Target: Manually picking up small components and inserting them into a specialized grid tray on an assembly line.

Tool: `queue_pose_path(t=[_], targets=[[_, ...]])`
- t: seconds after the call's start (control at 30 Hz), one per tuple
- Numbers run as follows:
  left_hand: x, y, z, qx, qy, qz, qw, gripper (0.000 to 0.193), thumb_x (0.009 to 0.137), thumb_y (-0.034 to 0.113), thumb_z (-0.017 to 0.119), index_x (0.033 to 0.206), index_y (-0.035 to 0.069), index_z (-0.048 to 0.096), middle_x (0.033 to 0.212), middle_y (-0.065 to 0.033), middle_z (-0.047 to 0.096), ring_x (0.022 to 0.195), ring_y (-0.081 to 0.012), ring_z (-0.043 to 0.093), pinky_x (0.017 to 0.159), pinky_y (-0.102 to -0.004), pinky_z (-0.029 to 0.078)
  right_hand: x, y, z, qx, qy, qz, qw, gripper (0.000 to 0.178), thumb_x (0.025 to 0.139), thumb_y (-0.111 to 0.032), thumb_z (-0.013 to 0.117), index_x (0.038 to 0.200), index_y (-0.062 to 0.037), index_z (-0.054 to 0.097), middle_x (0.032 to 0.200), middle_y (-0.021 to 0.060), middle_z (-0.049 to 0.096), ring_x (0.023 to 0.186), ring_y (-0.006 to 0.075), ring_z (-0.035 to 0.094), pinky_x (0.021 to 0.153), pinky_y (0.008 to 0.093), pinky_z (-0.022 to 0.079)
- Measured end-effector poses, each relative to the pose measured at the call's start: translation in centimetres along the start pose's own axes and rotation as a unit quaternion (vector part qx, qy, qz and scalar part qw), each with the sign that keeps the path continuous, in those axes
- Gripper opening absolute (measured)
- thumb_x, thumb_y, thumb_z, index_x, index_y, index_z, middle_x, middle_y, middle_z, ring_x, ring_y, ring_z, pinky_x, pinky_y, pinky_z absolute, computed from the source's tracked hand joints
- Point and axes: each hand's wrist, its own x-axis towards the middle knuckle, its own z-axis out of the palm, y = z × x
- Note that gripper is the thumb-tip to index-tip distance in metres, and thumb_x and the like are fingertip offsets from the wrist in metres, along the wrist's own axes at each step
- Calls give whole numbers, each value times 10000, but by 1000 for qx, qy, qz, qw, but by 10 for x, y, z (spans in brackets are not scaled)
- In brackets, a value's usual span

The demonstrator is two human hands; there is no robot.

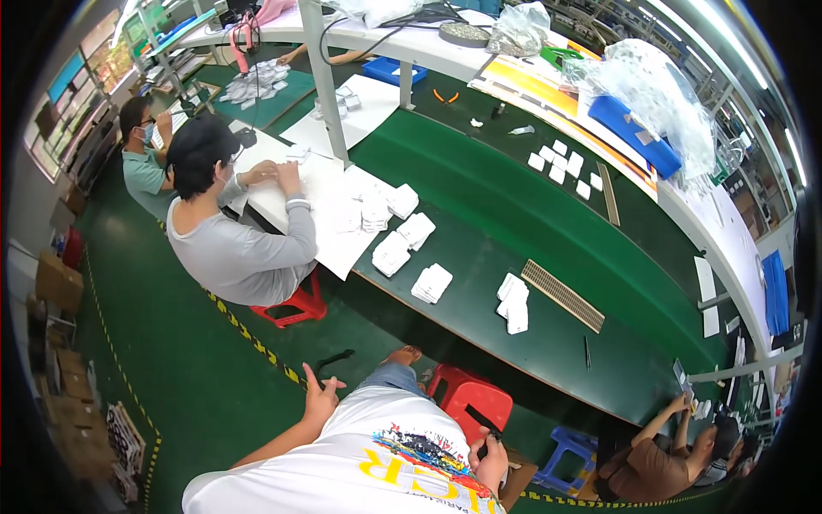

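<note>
My left hand (320,401) is held out at my left side over the green floor, its fingers apart and nothing in them. By my right hip, my right hand (491,467) is closed around a slim black object (482,419), perhaps a strap, whose exact kind I cannot make out. A red stool (473,396) stands just beyond that hand. On the green workbench (462,300) in front of me lie several stacks of small white flat pieces, among them one stack (514,303) and another (431,283).
A slatted tan strip (562,295) and a dark pen-like stick (587,352) lie on the bench. Co-workers sit at left, one in a grey top (240,248) on a red stool. At lower right are a blue stool (565,458) and a person in brown (655,467).
</note>
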Motion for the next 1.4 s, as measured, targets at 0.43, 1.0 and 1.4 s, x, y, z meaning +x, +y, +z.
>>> queue_pose_path(t=[0.43, 1.0, 1.4], targets=[[22, 42, 29, 234, -145, 78, 958, 285, 1014, 172, 534, 1194, 34, 706, 766, -139, 642, 689, -227, 624, 642, -380, 495, 7, 12, 8, -9, -11, -71, 997, 409, 1130, -155, 493, 1499, 10, 439, 844, 97, 660, 522, 93, 468, 471, 251, 339], [5, 84, 163, 416, -513, 277, 698, 286, 1070, 252, 566, 1236, 19, 584, 1013, -292, 728, 979, -512, 688, 849, -582, 524, 9, 2, 26, -444, 57, -260, 856, 163, 1028, -112, 603, 1124, 19, 611, 782, 237, 716, 746, 444, 725, 666, 516, 551], [-6, 115, 179, 517, -587, 278, 558, 294, 1019, 233, 645, 1171, -19, 631, 999, -310, 717, 968, -516, 675, 844, -585, 520, 19, 28, 43, -490, 63, -284, 822, 299, 952, -155, 704, 1117, 54, 568, 822, 302, 702, 740, 499, 709, 654, 573, 581]])
